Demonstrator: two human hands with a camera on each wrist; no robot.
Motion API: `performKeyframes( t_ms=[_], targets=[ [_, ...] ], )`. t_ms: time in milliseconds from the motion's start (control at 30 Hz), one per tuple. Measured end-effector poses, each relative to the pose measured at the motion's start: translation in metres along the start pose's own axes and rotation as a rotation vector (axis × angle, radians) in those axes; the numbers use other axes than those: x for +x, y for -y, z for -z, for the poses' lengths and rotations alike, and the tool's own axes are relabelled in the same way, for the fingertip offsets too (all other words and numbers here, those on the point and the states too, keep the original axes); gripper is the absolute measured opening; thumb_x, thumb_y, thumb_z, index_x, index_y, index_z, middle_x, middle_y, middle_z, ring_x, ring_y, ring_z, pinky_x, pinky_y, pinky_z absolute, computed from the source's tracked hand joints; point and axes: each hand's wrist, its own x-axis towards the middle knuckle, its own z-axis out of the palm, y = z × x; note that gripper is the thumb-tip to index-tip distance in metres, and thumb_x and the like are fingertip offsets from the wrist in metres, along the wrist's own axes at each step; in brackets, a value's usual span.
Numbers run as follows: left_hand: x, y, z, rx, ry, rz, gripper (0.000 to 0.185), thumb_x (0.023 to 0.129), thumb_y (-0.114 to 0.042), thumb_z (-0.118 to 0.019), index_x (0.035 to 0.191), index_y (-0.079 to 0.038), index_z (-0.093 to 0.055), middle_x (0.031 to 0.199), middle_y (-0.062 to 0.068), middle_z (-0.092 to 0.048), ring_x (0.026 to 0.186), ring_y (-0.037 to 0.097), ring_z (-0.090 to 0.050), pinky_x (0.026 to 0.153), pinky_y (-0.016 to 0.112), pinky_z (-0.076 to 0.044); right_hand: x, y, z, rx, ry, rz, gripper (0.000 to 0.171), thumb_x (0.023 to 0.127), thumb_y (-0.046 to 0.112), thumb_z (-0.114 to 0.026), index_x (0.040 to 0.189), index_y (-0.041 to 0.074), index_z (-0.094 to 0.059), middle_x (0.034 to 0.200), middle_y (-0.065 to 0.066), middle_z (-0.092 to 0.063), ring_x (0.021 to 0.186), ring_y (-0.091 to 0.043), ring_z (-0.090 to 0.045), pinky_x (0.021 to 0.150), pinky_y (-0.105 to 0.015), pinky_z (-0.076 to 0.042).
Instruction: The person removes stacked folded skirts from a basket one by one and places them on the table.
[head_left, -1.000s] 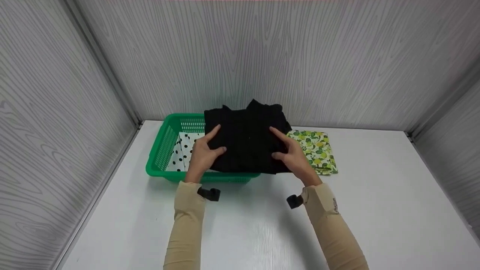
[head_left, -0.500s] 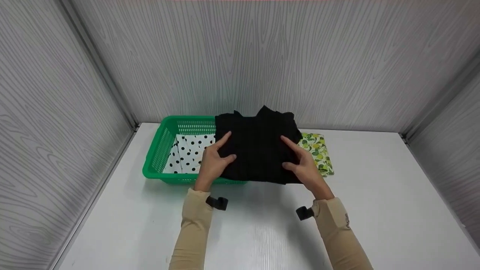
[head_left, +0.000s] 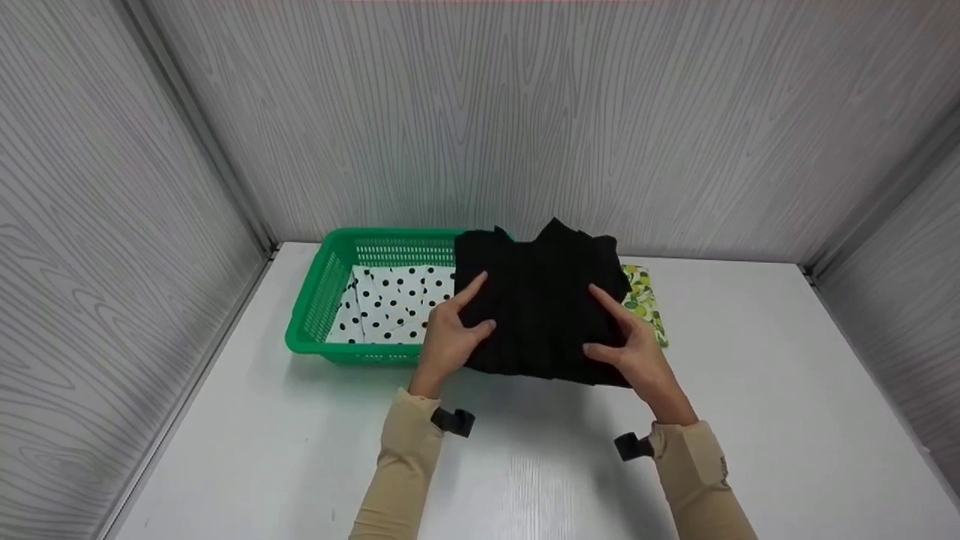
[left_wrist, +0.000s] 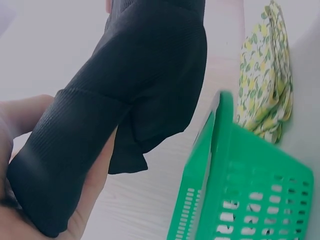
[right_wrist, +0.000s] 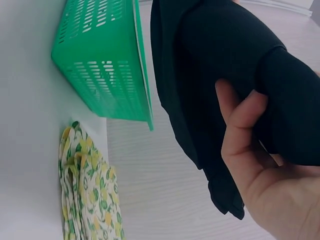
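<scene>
above the right end of the green basket (head_left: 315, 300), a folded black garment (head_left: 544, 300) is held up off the white bench (head_left: 525, 465) between two hands. left hand (head_left: 448, 337) takes the garment's left edge, thumb on top and fingers curled underneath, so its grip is closed on the cloth; the left wrist view shows the fabric draped over that palm (left_wrist: 30, 150). right hand (head_left: 636, 349) takes the right near corner the same way, thumb lying across the top, its grip also closed on the garment; the right wrist view shows the thumb (right_wrist: 245, 120) pressed against the black cloth (right_wrist: 225, 50).

the garment hangs partly over the basket's right end and partly over a folded cloth printed with yellow and green fruit (head_left: 643, 304), which lies flat on the bench just right of the basket, near the far wall. only a strip of that printed cloth shows past the garment in the head view; both wrist views show it lying beside the basket (right_wrist: 100, 65). inside the basket lies a white cloth with black dots (head_left: 394, 304). both forearms wear beige sleeves (head_left: 405, 472).
</scene>
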Motion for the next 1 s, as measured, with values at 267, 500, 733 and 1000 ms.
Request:
performKeyframes(
  t_ms=[267, 500, 733, 1000],
  targets=[
    [-0.009, -0.007, -0.021, -0.035, 0.036, -0.019, 0.070, 0.084, 0.008, -0.069, 0.150, -0.006, -0.050, 0.147, 0.018, -0.050, 0.138, 0.029, -0.045, 0.111, 0.047, -0.038, -0.024, -0.006, 0.014, -0.048, -0.040, -0.027, 0.086, 0.085, -0.008, -0.072, 0.159, 0.019, -0.036, 0.161, -0.012, -0.033, 0.137, -0.029, -0.042, 0.097, -0.021, -0.043],
    [-0.019, -0.005, -0.041, -0.006, 0.077, 0.010, 0.070, 0.084, 0.006, -0.070, 0.150, -0.009, -0.051, 0.147, 0.016, -0.051, 0.117, 0.019, -0.059, 0.095, 0.035, -0.048, -0.043, -0.012, 0.025, -0.067, -0.057, -0.019, 0.086, 0.085, -0.011, -0.070, 0.159, 0.014, -0.036, 0.162, -0.013, -0.029, 0.141, -0.031, -0.037, 0.099, -0.017, -0.040],
    [-0.031, 0.001, -0.057, -0.041, 0.157, 0.055, 0.070, 0.086, 0.007, -0.069, 0.151, -0.010, -0.049, 0.105, 0.025, -0.070, 0.043, 0.005, -0.019, 0.048, 0.023, -0.030, -0.060, -0.022, 0.036, -0.096, -0.055, -0.034, 0.082, 0.086, -0.011, -0.070, 0.158, 0.011, -0.038, 0.161, -0.014, -0.030, 0.141, -0.031, -0.036, 0.098, -0.015, -0.040],
    [-0.045, 0.013, -0.070, -0.020, 0.272, 0.053, 0.070, 0.088, 0.007, -0.070, 0.152, -0.009, -0.048, 0.138, 0.018, -0.060, 0.045, 0.006, -0.023, 0.049, 0.022, -0.029, -0.074, -0.038, 0.048, -0.137, -0.029, -0.043, 0.075, 0.088, -0.009, -0.071, 0.155, 0.006, -0.042, 0.157, -0.015, -0.036, 0.127, -0.004, -0.049, 0.096, -0.017, -0.044]
  ],
)
